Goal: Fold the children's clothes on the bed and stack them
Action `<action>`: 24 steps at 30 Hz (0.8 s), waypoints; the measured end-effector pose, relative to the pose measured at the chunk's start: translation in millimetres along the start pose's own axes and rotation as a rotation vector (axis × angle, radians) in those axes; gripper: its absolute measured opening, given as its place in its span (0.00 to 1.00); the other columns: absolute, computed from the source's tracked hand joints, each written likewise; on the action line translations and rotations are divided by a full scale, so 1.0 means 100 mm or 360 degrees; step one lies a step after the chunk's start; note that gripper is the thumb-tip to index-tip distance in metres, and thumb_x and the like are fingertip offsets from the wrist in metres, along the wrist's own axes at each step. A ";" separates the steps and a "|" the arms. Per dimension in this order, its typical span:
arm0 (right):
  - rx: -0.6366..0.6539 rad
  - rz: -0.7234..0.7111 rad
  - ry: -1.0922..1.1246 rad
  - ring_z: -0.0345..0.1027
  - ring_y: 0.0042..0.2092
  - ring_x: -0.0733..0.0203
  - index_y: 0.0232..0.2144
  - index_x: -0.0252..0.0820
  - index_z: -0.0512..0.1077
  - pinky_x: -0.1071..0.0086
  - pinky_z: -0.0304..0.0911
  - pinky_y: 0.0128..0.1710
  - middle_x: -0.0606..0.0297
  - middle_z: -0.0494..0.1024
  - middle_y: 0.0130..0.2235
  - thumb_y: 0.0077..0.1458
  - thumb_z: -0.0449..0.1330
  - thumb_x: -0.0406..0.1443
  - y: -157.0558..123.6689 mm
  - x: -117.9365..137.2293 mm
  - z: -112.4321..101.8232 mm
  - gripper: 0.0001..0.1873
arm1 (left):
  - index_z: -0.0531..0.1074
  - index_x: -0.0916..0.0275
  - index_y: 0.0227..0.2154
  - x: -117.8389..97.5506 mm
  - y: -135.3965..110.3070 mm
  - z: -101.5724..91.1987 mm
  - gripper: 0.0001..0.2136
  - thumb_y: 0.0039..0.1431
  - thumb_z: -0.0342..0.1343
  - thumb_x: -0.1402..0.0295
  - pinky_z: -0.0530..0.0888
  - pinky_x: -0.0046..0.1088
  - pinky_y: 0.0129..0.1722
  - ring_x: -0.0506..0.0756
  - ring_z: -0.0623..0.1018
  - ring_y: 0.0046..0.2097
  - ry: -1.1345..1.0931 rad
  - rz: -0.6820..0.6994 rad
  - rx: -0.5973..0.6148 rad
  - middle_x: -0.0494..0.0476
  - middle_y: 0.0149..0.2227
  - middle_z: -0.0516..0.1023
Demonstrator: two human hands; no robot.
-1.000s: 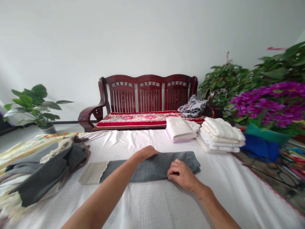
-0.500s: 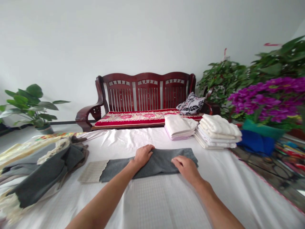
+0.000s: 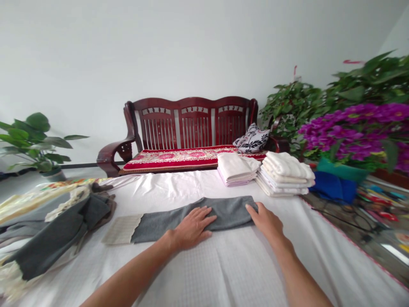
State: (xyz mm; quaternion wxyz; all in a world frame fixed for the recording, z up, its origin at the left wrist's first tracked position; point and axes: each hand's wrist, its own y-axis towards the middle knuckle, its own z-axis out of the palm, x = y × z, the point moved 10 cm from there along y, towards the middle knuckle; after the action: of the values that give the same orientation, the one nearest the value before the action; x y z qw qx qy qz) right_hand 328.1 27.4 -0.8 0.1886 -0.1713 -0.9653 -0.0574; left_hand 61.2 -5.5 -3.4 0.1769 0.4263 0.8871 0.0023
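Note:
A long grey cloth (image 3: 153, 224), folded into a strip, lies across the white-covered table (image 3: 223, 273) in front of me. A pale checked end (image 3: 122, 229) sticks out at its left. My left hand (image 3: 191, 228) lies flat on the strip's middle with fingers spread, open. My right hand (image 3: 266, 219) rests at the strip's right end, fingers stretched over the edge of the cloth, open.
A heap of grey and cream cloths (image 3: 51, 230) lies at the left. Two stacks of folded white cloths (image 3: 236, 168) (image 3: 286, 172) sit at the far right of the table. Beyond stand a red wooden bench (image 3: 191, 136), potted plants (image 3: 35, 143) and purple flowers (image 3: 358, 128).
My left hand slid back from the cloth's far edge and now lies flat on it. My right hand moved rightward from the near edge to the strip's right end and opened.

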 end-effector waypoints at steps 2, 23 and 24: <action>-0.0138 -0.0106 0.0048 0.76 0.35 0.49 0.45 0.45 0.75 0.63 0.62 0.31 0.54 0.82 0.36 0.58 0.54 0.51 0.02 0.08 -0.03 0.22 | 0.55 0.51 0.68 0.02 -0.05 0.04 0.28 0.68 0.48 0.53 0.49 0.50 0.69 0.63 0.52 0.72 0.0029 0.0016 0.0077 0.61 0.72 0.51; -0.0273 -0.1495 -0.0161 0.52 0.68 0.48 0.65 0.42 0.62 0.49 0.50 0.66 0.55 0.64 0.66 0.65 0.50 0.42 -0.69 1.27 0.43 0.28 | 0.52 0.46 0.69 0.69 -1.19 -0.35 0.27 0.69 0.45 0.53 0.47 0.47 0.70 0.61 0.52 0.72 0.0292 -0.0282 0.0061 0.55 0.72 0.51; -0.0214 -0.1494 -0.0204 0.53 0.68 0.49 0.65 0.43 0.62 0.49 0.50 0.66 0.55 0.64 0.67 0.66 0.50 0.43 -0.69 1.26 0.54 0.28 | 0.52 0.46 0.69 0.77 -1.29 -0.39 0.27 0.69 0.45 0.54 0.47 0.46 0.70 0.60 0.53 0.72 0.0329 -0.0336 0.0038 0.55 0.72 0.51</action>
State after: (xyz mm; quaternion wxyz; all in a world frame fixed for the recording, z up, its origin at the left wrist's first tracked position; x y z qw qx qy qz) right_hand 174.9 11.1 -5.6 0.0708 0.2682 -0.9422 -0.1880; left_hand -92.7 -23.0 -10.4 0.0788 0.3301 0.9405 0.0170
